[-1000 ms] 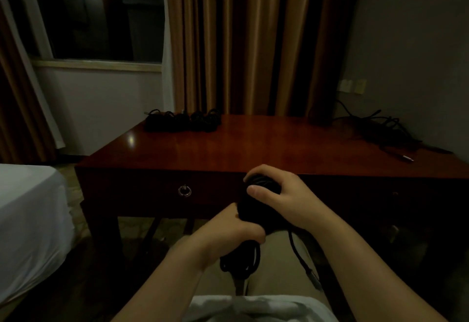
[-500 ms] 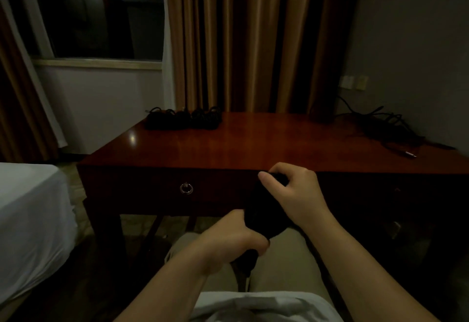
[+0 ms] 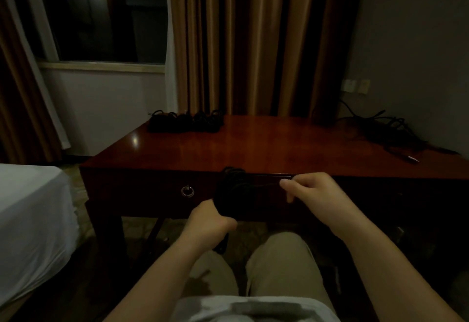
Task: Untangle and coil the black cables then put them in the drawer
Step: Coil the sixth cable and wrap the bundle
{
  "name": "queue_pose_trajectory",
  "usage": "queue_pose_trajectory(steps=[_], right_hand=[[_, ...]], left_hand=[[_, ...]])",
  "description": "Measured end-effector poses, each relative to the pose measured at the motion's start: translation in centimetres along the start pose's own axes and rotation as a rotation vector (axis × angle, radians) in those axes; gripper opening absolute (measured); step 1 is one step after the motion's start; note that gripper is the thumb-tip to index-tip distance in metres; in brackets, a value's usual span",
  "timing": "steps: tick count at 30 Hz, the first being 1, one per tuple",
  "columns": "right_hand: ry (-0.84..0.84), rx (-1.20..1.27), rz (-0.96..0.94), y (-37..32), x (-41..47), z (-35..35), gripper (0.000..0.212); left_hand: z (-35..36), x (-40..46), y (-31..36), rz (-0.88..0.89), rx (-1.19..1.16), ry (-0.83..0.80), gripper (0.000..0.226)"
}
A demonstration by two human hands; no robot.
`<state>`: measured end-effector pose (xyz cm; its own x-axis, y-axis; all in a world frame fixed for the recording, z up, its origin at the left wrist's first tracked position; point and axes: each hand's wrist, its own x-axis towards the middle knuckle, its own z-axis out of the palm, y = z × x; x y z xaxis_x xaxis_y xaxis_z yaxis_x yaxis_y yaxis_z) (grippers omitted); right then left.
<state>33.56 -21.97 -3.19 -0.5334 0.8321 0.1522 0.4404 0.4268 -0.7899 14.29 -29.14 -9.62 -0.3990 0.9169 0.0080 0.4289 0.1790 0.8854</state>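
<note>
Black cable coil (image 3: pixel 232 189) | left hand (image 3: pixel 209 222) fingers clenched round it | right hand (image 3: pixel 308 192) fingers pinching strand

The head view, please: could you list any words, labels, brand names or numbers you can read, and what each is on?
None can be read.
Wall plates: too dim and small to show any marking.
Coiled cable in the left hand: no label visible.

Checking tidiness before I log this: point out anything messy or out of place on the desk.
One thing: a loose tangle of black cables sprawls over the desk's far right corner, one plug end trailing out. The bundles at the far left lie neatly coiled in a row.
</note>
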Motion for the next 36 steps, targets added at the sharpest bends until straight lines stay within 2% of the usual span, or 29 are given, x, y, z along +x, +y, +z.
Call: queue_pose_trajectory(steps=[4, 7, 9, 11, 13, 16, 19, 20, 22, 24, 27, 32, 33, 34, 36], right_hand=[[-0.164, -0.27, -0.244, -2.3, -0.8, -1.5, 0.022], [-0.192, -0.398, -0.338, -4.6, 0.0, -2.2, 0.017], [-0.221, -0.396, -0.347, -5.5, 1.2, -2.7, 0.018], [-0.245, -0.295, -0.285, -5.0, 2.8, -3.2, 0.022], [-0.3, -0.07, -0.21, -3.5, 3.9, -3.5, 0.029], [-0.311, 0.344, -0.028, 0.1, 4.3, -1.8, 0.028], [-0.184, 0.542, 0.276, 4.1, 3.1, 2.6, 0.032], [-0.231, 0.61, 0.3, 5.1, 2.6, 4.0, 0.032], [-0.331, 0.761, 0.227, 6.1, 1.5, 5.4, 0.032], [-0.308, 0.794, 0.18, 6.2, 1.0, 5.1, 0.031], [-0.209, 0.683, 0.162, 6.2, 0.7, 4.1, 0.035], [-0.138, 0.276, 0.092, 4.1, -0.9, 5.9, 0.032], [-0.132, 0.169, 0.059, 3.5, -1.1, 6.4, 0.03], [-0.126, 0.024, 0.012, 2.9, -1.1, 6.8, 0.029], [-0.132, -0.359, -0.108, 1.1, -1.2, 6.8, 0.028]], left_hand=[[0.1, -0.1, -1.0, 0.131, 0.516, 0.062, 0.015], [1.1, -0.9, -0.2, 0.295, 0.779, -0.045, 0.025], [1.4, -1.8, 0.9, 0.433, 0.829, -0.148, 0.025], [1.3, -2.8, 2.1, 0.52, 0.755, -0.227, 0.025], [0.6, -3.7, 3.3, 0.553, 0.63, -0.236, 0.035], [-0.5, -4.5, 4.0, 0.534, 0.392, -0.173, 0.072], [-0.7, -4.8, 4.1, 0.539, 0.202, -0.189, 0.097], [-0.7, -4.7, 4.2, 0.541, 0.135, -0.18, 0.096], [-0.9, -4.3, 4.2, 0.538, 0.04, -0.134, 0.078], [-1.2, -3.6, 3.5, 0.49, 0.058, -0.078, 0.059], [-0.8, -2.7, 2.5, 0.31, -0.028, -0.018, 0.042], [0.2, -1.0, 3.2, 0.05, -0.446, 0.073, 0.037], [0.3, -0.6, 3.2, 0.021, -0.459, 0.101, 0.036], [0.4, -0.2, 2.9, 0.007, -0.401, 0.13, 0.036], [0.4, 0.5, 1.9, 0.037, -0.081, 0.152, 0.033]])
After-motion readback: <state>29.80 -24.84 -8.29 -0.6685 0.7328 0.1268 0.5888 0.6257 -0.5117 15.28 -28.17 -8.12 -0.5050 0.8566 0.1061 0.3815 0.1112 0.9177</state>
